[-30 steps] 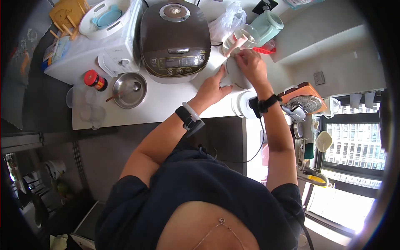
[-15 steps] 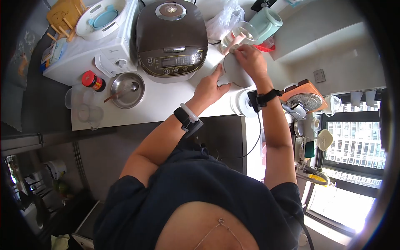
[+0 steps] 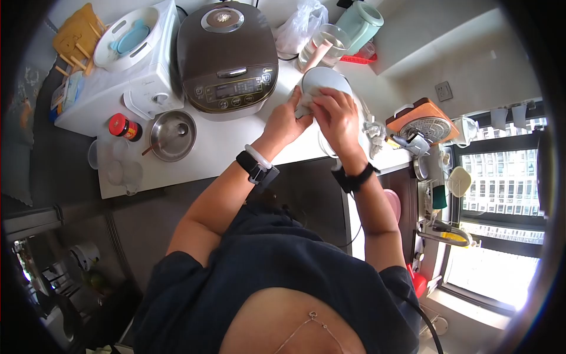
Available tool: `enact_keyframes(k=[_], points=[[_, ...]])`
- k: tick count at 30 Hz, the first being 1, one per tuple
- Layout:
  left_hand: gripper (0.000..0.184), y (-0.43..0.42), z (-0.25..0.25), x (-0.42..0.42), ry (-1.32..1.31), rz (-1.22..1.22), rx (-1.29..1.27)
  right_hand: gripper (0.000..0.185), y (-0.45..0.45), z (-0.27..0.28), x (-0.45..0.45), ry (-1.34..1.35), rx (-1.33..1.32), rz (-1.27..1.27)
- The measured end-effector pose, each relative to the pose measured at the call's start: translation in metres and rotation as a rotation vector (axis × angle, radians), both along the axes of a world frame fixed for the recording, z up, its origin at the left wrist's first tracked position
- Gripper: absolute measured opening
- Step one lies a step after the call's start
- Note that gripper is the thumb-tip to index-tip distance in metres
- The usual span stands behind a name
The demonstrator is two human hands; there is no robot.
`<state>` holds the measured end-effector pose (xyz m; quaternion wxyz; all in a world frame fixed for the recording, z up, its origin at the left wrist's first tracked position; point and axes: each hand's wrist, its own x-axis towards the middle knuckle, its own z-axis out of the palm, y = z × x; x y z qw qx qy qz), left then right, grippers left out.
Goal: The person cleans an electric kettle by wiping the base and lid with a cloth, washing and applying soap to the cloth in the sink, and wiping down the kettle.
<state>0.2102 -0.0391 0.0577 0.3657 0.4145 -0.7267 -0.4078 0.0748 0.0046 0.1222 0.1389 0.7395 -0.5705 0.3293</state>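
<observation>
A pale grey, round-topped vessel point(image 3: 328, 78) stands on the white counter to the right of the rice cooker; its exact kind is unclear. My left hand point(image 3: 285, 125) grips its left side, thumb and index finger apart around the edge. Bunched under the fingers of my right hand point(image 3: 336, 115) is a small whitish cloth point(image 3: 306, 105), pressed to the vessel's near side. Part of the vessel is hidden behind the right hand.
Left of the hands are the rice cooker point(image 3: 230, 53), a steel bowl point(image 3: 171, 137) with a spoon, a red-lidded jar point(image 3: 125, 127) and clear cups point(image 3: 124, 168). Behind stand a water pitcher point(image 3: 324, 50) and a mint-green jug point(image 3: 361, 26). An orange-framed fan-like appliance point(image 3: 423, 127) is at right.
My right hand has moved down and toward me with the cloth, from the vessel's far edge to its near side. The left hand stays at the left side. The view has shifted slightly.
</observation>
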Motion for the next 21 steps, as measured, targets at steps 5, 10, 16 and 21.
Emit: enact_keyframes(k=[5, 10, 16, 21], points=[[0.072, 0.004, 0.012, 0.003, 0.006, -0.003, 0.012, 0.015, -0.049, 0.003, -0.022, -0.053, 0.086, -0.122], [0.072, 0.004, 0.007, 0.001, -0.006, 0.011, 0.061, 0.015, -0.028, 0.001, -0.057, -0.219, 0.17, -0.253], [0.072, 0.004, 0.002, 0.0, 0.059, 0.015, 0.011, 0.016, 0.04, -0.018, -0.026, -0.131, -0.049, -0.178], [0.075, 0.002, 0.011, 0.002, 0.011, -0.016, 0.002, 0.017, 0.028, -0.017, 0.0, -0.128, -0.082, -0.105]])
